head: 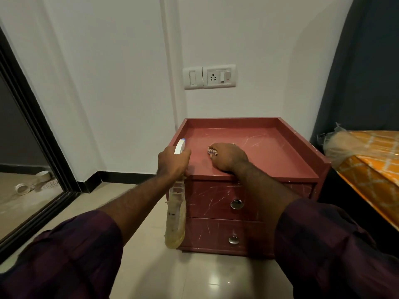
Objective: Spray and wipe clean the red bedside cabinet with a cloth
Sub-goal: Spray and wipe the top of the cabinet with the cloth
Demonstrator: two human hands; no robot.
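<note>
Left hand [172, 161] grips the bottle [176, 212] (nozzle aimed ahead over the cabinet [269, 154]); right hand [228, 156] clutches the cloth [212, 152] beneath it, ready to wipe.

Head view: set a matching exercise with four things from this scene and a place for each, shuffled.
Things:
1 spray bottle
2 cloth
3 wall socket
4 round knob

Places:
A on a drawer front
B in the left hand
C on the wall above the cabinet
D under the right hand on the cabinet top

Pairs: 1-B; 2-D; 3-C; 4-A
</note>
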